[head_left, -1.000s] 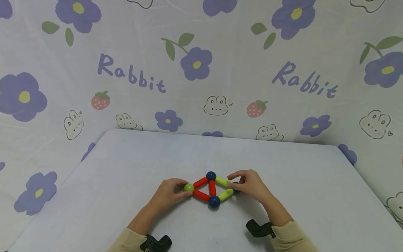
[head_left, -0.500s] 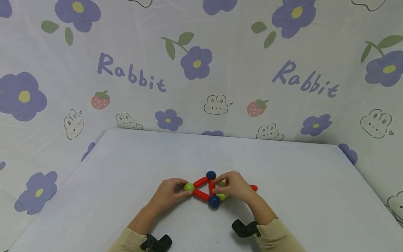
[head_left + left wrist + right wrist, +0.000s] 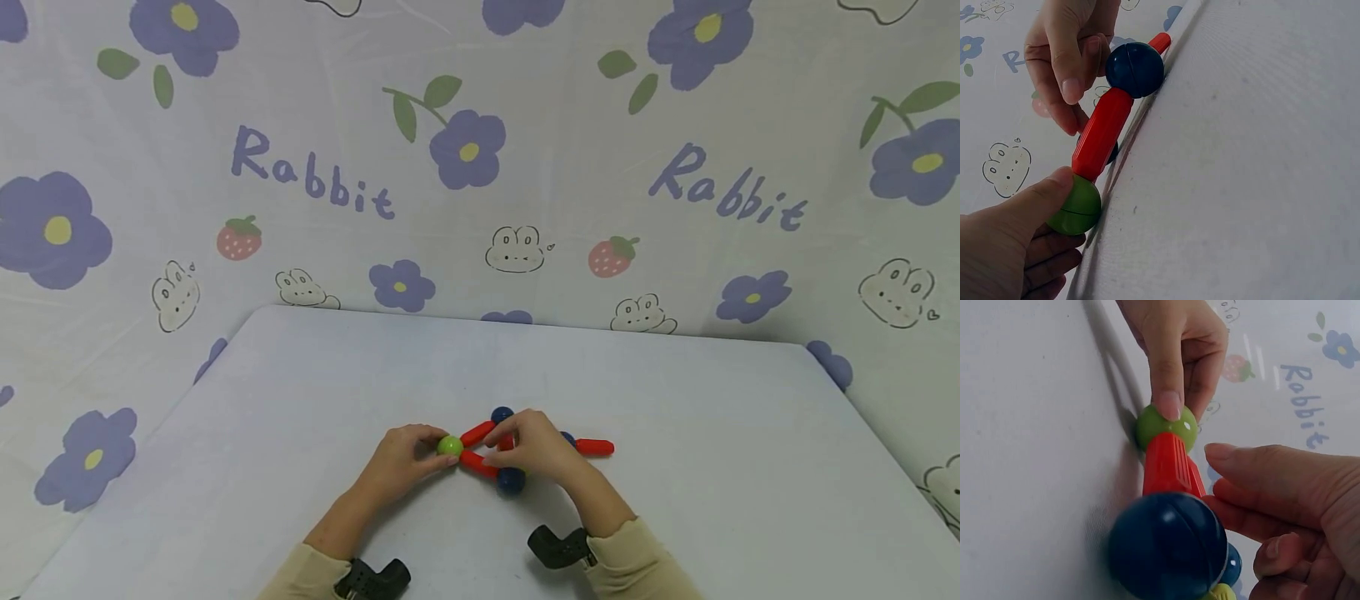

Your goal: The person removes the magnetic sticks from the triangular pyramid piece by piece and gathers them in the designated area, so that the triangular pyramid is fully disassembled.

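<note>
A flat frame of magnetic rods and balls lies on the white table. My left hand (image 3: pixel 401 460) pinches the green ball (image 3: pixel 450 448) at its left corner between thumb and fingers. Two red rods (image 3: pixel 477 464) run from it to a near blue ball (image 3: pixel 511 482) and a far blue ball (image 3: pixel 502 413). Above the frame's middle, my right hand (image 3: pixel 538 450) has thumb and index finger spread apart, nothing between them. It largely covers the middle red rod and yellow-green rods (image 3: pixel 1222 592). Beyond it, another blue ball (image 3: pixel 568 437) joins a red rod (image 3: pixel 595 448) pointing right.
The white tabletop (image 3: pixel 337 375) extends around the frame. A patterned cloth (image 3: pixel 562 167) with flowers and rabbits hangs behind and beside it. A dark wrist camera (image 3: pixel 558 546) sits at the right sleeve, another dark wrist camera (image 3: pixel 375 579) at the left.
My right hand has moved left from the right-hand blue ball to over the middle of the frame, uncovering the red rod at the right. My left hand stays on the green ball.
</note>
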### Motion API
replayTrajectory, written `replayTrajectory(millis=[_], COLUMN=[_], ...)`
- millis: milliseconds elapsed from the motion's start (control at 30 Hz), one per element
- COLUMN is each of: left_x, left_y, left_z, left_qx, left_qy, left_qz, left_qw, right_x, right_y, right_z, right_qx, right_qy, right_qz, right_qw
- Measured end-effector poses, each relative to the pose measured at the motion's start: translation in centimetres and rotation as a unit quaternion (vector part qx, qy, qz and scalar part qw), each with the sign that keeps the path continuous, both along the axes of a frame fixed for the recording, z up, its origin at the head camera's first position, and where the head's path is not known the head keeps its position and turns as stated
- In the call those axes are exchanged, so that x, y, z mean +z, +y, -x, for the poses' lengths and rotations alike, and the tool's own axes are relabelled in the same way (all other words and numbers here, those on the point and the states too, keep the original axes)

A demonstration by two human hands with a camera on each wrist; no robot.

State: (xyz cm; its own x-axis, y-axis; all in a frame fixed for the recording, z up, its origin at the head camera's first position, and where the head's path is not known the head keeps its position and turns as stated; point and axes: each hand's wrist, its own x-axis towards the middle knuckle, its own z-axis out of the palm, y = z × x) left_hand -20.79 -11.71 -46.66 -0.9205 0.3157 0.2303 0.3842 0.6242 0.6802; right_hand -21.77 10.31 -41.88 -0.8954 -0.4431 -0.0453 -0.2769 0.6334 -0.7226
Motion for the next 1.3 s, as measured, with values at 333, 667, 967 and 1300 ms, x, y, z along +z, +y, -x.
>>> replayTrajectory(millis=[333, 667, 967, 1300], left_x=[0.0, 0.0, -0.2, -0.2], left_y=[0.0, 0.0, -0.1, 0.1], left_z=[0.0, -0.1, 0.0, -0.1], left_qx=[0.003, 0.004, 0.004, 0.005], left_qy=[0.010, 0.015, 0.031, 0.047], left_qz=[0.003, 0.005, 0.009, 0.018], left_qw=[0.9999, 0.9999, 0.9995, 0.9987], right_x=[-0.1, -0.5, -0.6, -0.6], right_y=[-1.5, -2.6, -3.1, -3.2], right_z=[-0.4, -0.5, -0.6, -0.7], right_qx=[-0.002, -0.003, -0.001, 0.005], right_qy=[0.013, 0.022, 0.045, 0.064], right_qz=[-0.025, -0.072, -0.079, -0.076], right_qw=[0.9996, 0.9972, 0.9959, 0.9950])
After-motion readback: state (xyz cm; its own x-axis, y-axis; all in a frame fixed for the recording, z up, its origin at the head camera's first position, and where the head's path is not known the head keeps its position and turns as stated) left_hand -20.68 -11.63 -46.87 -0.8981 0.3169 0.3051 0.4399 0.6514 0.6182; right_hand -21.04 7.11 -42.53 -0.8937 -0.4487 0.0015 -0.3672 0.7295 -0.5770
